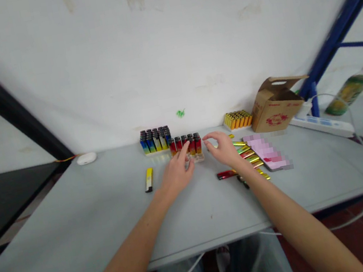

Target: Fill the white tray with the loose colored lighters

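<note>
worktop (pixel 95 226): grey, its back edge against a pale wall (pixel 164 40).

left hand (pixel 178 171): partly open, fingers stretched forward over the front of the red lighters; whether the fingertips grip one, cannot tell.

right hand (pixel 222 148): loosely curled, thumb and forefinger tips near each other, just beside the right end of the same group; whether anything small is pinched there, cannot tell.

red lighters (pixel 198 144): upright, dark-topped, in a clear tray (pixel 199 156), near the middle of the back edge.

blue and yellow lighters (pixel 156 141): upright block, dark tops, just left of the red ones and nearer the back edge.

yellow lighter (pixel 149 178): single, lying flat, left of the left hand, dark end toward the front edge.

loose lighters (pixel 245 149): mixed colours, lying in a spread beside and partly under the right forearm; one red lighter (pixel 226 175) at the left of the spread.

pink flat item (pixel 263 152): partly blurred out, right of the spread.

orange-yellow pieces (pixel 239 119): packed block, at the back edge, beside a cardboard box (pixel 275 112), flap raised.

power strip (pixel 323 126): white, toward the back right corner.

white case (pixel 86 159): rounded, near the back left corner.
</note>
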`<state>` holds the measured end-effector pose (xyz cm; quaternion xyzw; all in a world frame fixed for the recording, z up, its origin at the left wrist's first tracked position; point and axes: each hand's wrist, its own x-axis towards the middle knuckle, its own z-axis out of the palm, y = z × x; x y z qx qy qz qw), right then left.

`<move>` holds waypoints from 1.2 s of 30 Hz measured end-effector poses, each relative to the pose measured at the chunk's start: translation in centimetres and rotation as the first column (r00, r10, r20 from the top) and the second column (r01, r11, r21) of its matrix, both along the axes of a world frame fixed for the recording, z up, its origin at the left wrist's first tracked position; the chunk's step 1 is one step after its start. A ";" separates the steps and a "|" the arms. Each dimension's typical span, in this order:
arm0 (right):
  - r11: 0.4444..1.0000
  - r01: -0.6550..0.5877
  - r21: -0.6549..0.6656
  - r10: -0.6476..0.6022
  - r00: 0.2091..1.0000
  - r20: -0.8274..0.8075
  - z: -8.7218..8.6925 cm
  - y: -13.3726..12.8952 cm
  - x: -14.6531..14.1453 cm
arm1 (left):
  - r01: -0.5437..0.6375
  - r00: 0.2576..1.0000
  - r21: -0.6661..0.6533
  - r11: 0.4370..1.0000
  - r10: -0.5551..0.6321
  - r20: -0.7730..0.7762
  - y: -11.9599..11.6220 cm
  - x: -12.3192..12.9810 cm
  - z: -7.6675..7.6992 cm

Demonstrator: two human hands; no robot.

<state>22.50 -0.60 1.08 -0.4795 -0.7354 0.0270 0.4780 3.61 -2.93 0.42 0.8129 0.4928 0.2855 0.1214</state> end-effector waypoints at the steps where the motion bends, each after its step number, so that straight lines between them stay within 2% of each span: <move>1: 1.000 -0.002 -0.015 0.002 1.000 0.006 0.2 0.1 0.3 | -0.001 1.000 0.038 0.999 0.001 0.006 0.0 0.0 0.0; 6: 0.981 0.029 -0.193 -0.032 0.999 -0.014 0.8 0.2 2.3 | 0.004 0.999 0.218 0.976 -0.012 0.038 -0.3 -0.2 -0.1; 8: 0.955 -0.014 -0.295 0.019 1.000 0.014 1.2 0.0 3.0 | 0.019 1.000 0.245 0.969 -0.021 0.007 -0.4 -0.3 -0.2; 10: 0.904 -0.135 -0.406 0.167 0.985 0.043 1.6 -0.3 3.6 | 0.043 0.998 0.250 0.967 -0.030 -0.053 -0.4 -0.4 -0.5; 12: 0.818 -0.263 -0.511 0.335 0.941 0.053 2.1 -0.7 4.1 | 0.083 0.990 0.238 0.968 -0.053 -0.129 -0.4 -0.5 -0.8; 14: 0.737 -0.312 -0.599 0.430 0.901 0.060 2.5 -1.1 4.6 | 0.120 0.979 0.222 0.968 -0.077 -0.190 -0.4 -0.5 -1.0; 18: 0.600 -0.238 -0.764 0.478 0.872 0.104 2.9 -1.8 5.0 | 0.133 0.966 0.187 0.973 -0.085 -0.244 -0.7 -0.4 -0.9; 25: 0.474 -0.100 -0.875 0.496 0.851 0.171 2.4 -2.1 4.6 | 0.083 0.975 0.125 0.989 -0.055 -0.214 -1.0 -0.2 -0.5; 27: 0.463 -0.072 -0.883 0.489 0.852 0.187 2.3 -2.1 4.3 | 0.076 0.978 0.110 0.991 -0.052 -0.202 -1.0 -0.2 -0.4; 29: 0.486 -0.080 -0.870 0.485 0.853 0.192 2.3 -2.0 4.0 | 0.073 0.980 0.101 0.992 -0.053 -0.194 -0.9 -0.2 -0.3; 34: 0.618 -0.209 -0.758 0.490 0.856 0.163 1.6 -1.6 3.0 | 0.108 0.981 0.125 0.986 -0.085 -0.176 -0.7 -0.2 -0.4; 36: 0.639 -0.257 -0.725 0.493 0.861 0.129 1.3 -1.4 2.8 | 0.122 0.982 0.143 0.982 -0.098 -0.163 -0.6 -0.2 -0.5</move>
